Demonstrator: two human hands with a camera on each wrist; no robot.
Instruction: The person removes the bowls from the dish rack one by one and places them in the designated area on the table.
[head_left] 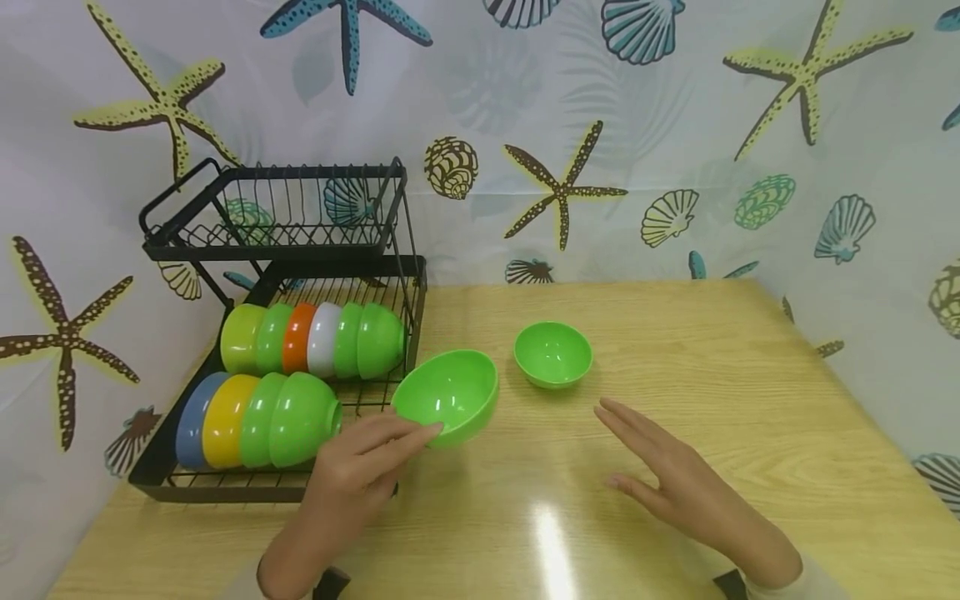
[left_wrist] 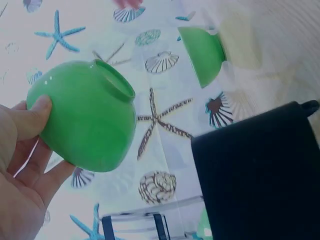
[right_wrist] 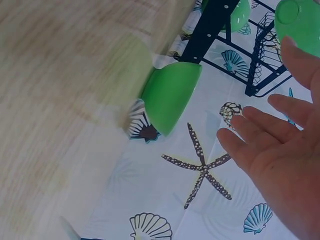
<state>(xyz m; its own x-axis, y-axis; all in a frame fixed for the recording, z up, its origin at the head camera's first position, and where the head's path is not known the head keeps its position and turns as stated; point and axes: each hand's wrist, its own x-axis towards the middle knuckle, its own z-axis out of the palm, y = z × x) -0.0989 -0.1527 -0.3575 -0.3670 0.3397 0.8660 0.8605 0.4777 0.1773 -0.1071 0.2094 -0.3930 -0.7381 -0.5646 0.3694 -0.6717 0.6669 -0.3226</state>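
Note:
My left hand (head_left: pixel 363 471) pinches the rim of a green bowl (head_left: pixel 450 396), which is tilted and held above the table beside the rack. In the left wrist view the thumb lies on the outside of this held bowl (left_wrist: pixel 90 117), whose foot ring faces away from the palm. A second green bowl (head_left: pixel 553 356) stands upright on the table behind it. To the right, my right hand (head_left: pixel 675 479) hovers over the table with straight fingers and nothing in them; in the right wrist view the palm (right_wrist: pixel 285 160) is bare.
A black two-tier dish rack (head_left: pixel 420 317) stands at the left. Its lower tier holds two rows of bowls on their sides, among them an orange bowl (head_left: pixel 298 337) and a blue bowl (head_left: pixel 197 421). A patterned cloth (head_left: pixel 480 108) hangs behind the wooden table (head_left: pixel 712 358).

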